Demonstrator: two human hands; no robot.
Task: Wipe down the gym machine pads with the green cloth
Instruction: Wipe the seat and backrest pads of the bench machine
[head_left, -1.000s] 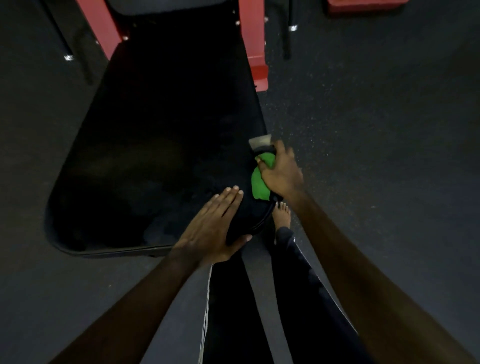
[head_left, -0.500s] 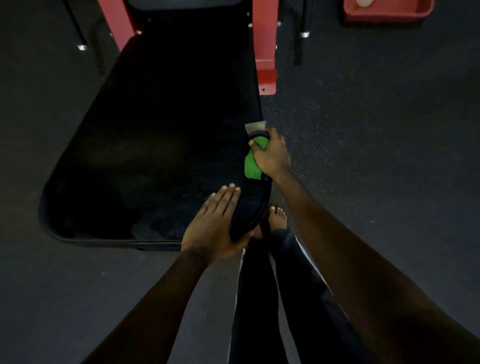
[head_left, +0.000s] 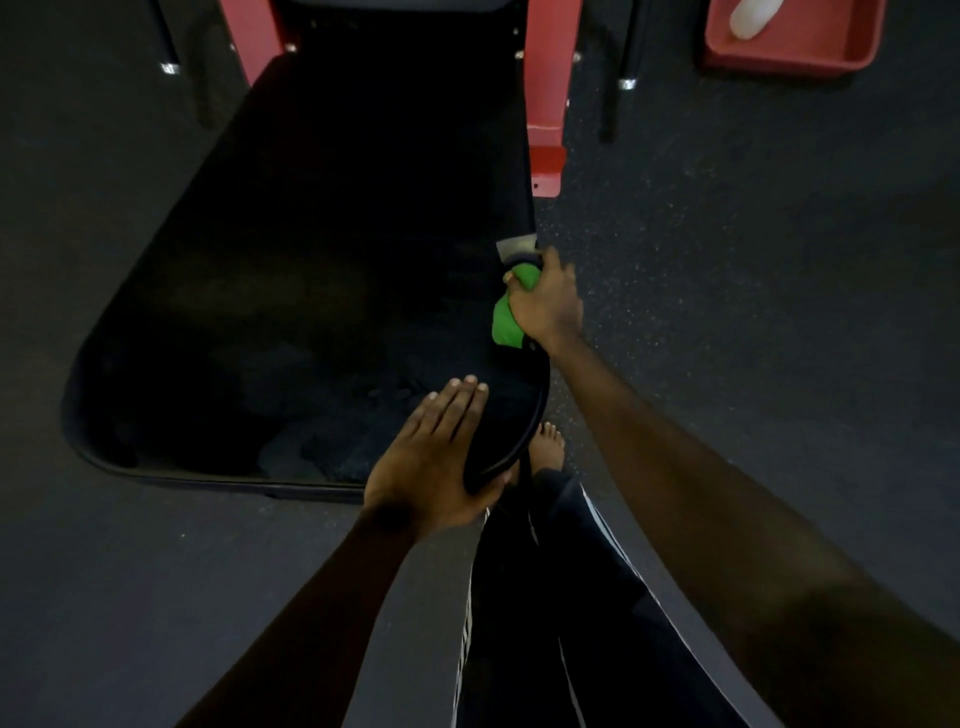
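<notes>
On pad (head_left: 311, 286) rt edge, R hand (head_left: 550, 306) grips half-hidden green cloth (head_left: 506, 325); L hand (head_left: 431, 462) flat.

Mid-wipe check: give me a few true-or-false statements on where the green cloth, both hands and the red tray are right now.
1. The right hand grips the green cloth at the right edge of the black pad. True.
2. The left hand is lifted clear of the pad. False: it rests flat on the pad's near right corner.
3. The red tray sits on the pad. False: it sits on the floor, far right.
4. A white bottle lies in the red tray. True.
</notes>
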